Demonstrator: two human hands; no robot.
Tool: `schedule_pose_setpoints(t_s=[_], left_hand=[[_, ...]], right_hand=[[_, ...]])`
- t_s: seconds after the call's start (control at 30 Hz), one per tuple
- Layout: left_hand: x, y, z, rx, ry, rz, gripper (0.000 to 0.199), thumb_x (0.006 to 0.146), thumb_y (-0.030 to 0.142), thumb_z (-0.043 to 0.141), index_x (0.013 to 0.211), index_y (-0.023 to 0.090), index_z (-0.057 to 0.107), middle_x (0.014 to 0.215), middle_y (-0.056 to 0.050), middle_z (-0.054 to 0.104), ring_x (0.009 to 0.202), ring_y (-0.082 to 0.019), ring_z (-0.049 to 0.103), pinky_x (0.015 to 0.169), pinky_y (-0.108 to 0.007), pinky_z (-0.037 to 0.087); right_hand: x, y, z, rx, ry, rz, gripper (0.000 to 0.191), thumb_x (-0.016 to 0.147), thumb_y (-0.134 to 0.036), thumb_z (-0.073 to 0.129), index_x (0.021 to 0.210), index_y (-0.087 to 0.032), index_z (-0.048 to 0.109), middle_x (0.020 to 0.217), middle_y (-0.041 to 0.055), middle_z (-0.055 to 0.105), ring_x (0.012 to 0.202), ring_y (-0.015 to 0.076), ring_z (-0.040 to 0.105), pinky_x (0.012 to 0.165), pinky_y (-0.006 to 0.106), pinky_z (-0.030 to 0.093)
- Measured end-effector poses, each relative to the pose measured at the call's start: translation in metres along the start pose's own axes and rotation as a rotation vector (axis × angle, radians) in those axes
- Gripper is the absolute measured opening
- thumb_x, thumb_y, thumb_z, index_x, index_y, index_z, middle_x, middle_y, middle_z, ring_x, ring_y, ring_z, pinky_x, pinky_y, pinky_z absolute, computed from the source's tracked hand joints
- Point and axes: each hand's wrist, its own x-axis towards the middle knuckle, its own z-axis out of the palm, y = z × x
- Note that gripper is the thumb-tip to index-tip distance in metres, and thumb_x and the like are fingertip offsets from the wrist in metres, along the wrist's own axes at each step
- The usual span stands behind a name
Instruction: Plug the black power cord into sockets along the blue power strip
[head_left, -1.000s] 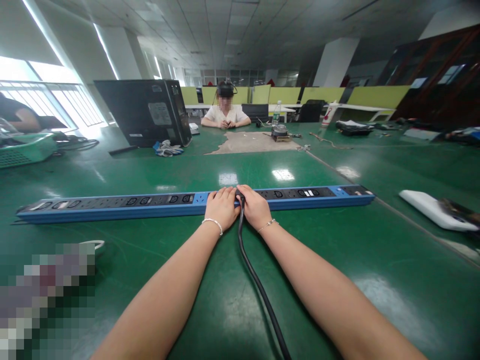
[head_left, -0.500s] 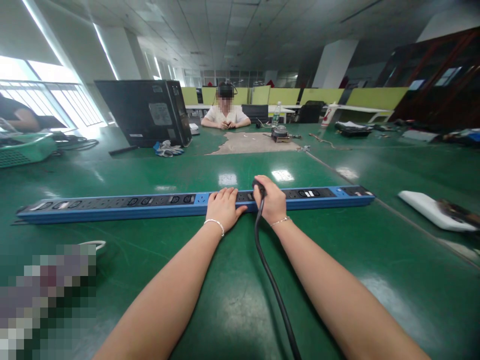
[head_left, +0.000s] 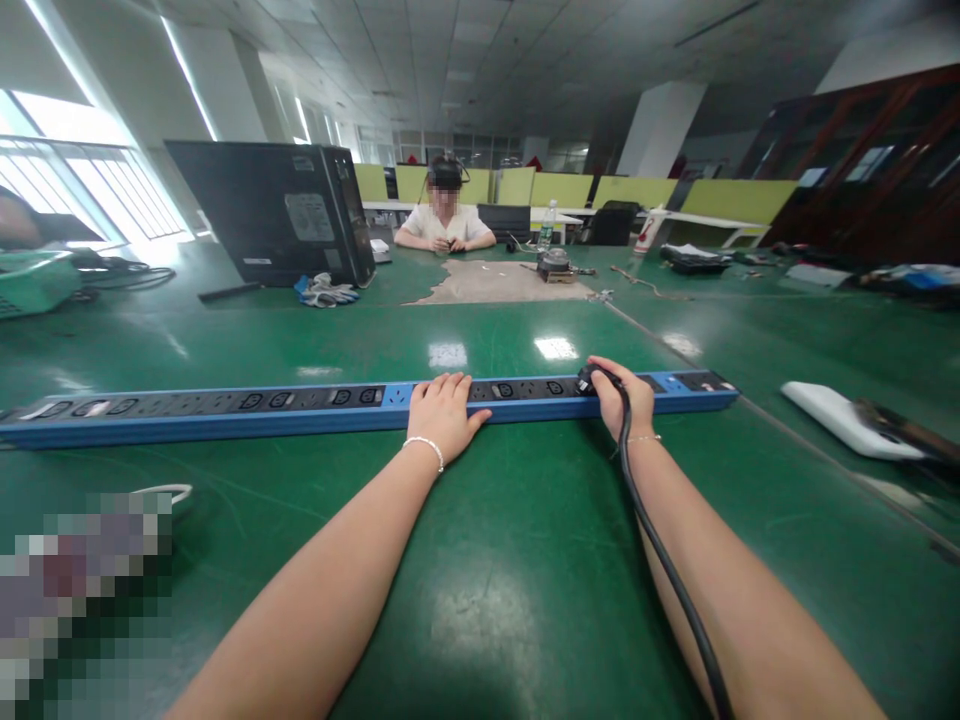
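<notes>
A long blue power strip (head_left: 202, 425) with a row of black sockets lies across the table before me. My left hand (head_left: 441, 415) lies palm down over the middle of the strip, fingers stretched towards its far edge, thumb out along the near side. Pinched in my right hand (head_left: 624, 405) is a black plug (head_left: 586, 378), held above the right part of the strip, its prong end turned left. It is apart from any socket, as far as I can see. The plug's black cable (head_left: 656, 545) runs down over my right forearm towards me.
The green table (head_left: 480, 530) carries a white object (head_left: 847, 420) at right and a blurred-out item (head_left: 82, 570) at left. Farther back are a black computer case (head_left: 262, 215), gloves (head_left: 326, 290) and a metal part (head_left: 555, 264). A person (head_left: 444, 222) sits opposite.
My right hand has moved right along the strip with the plug and cable, away from my left hand. The left hand stays on the strip. The view has shifted slightly.
</notes>
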Motion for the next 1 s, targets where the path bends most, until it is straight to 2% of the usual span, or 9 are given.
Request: schedule_pose_setpoints(t_s=[0.27,0.43,0.63,0.8,0.93,1.0], left_hand=[[0.001,0.001,-0.002,-0.013,-0.018,-0.01,0.057,0.084,0.055,0.039,0.129,0.02,0.046,0.133,-0.009,0.051,0.124,-0.025,0.041,0.101,-0.042,0.029],[0.0,0.0,-0.001,-0.003,-0.01,-0.004,0.057,0.084,0.055,0.039,0.128,0.019,0.046,0.133,-0.009,0.051,0.123,-0.025,0.042,0.101,-0.042,0.03],[0.0,0.0,-0.001,-0.007,-0.01,-0.006,0.057,0.084,0.055,0.039,0.128,0.019,0.047,0.133,-0.009,0.051,0.124,-0.025,0.041,0.101,-0.042,0.029],[-0.001,0.001,-0.001,-0.008,-0.012,-0.019,0.056,0.085,0.055,0.039,0.128,0.021,0.046,0.134,-0.009,0.05,0.125,-0.025,0.041,0.102,-0.041,0.028],[0.0,0.0,-0.001,-0.011,-0.01,-0.023,0.055,0.084,0.054,0.04,0.128,0.021,0.046,0.134,-0.009,0.05,0.125,-0.026,0.041,0.102,-0.043,0.028],[0.0,0.0,0.0,-0.005,-0.013,-0.024,0.056,0.084,0.055,0.039,0.128,0.022,0.046,0.134,-0.008,0.05,0.125,-0.025,0.041,0.102,-0.042,0.028]], right_hand=[[-0.003,-0.003,0.003,-0.123,-0.107,-0.099,0.034,0.077,-0.035,0.05,0.1,-0.02,0.069,0.088,0.0061,0.072,0.081,0.0217,0.067,0.08,0.035,0.052],[-0.008,-0.006,0.005,-0.16,-0.105,-0.102,0.033,0.078,-0.033,0.048,0.1,-0.02,0.069,0.089,0.0066,0.072,0.081,0.0221,0.067,0.079,0.036,0.052],[-0.015,-0.004,0.001,-0.221,-0.112,-0.194,0.033,0.081,-0.031,0.048,0.107,-0.021,0.066,0.105,0.0071,0.069,0.098,0.024,0.064,0.097,0.045,0.044],[-0.02,-0.002,0.002,-0.221,-0.141,-0.258,0.033,0.084,-0.029,0.045,0.11,-0.021,0.063,0.113,0.0085,0.066,0.101,0.0232,0.063,0.101,0.05,0.038],[-0.02,-0.005,0.004,-0.153,-0.116,-0.22,0.032,0.083,-0.031,0.046,0.109,-0.021,0.063,0.11,0.0081,0.067,0.099,0.0224,0.064,0.095,0.043,0.045],[-0.015,-0.005,0.002,-0.102,-0.033,-0.166,0.034,0.084,-0.033,0.046,0.11,-0.021,0.063,0.109,0.0078,0.068,0.098,0.0213,0.064,0.091,0.038,0.048]])
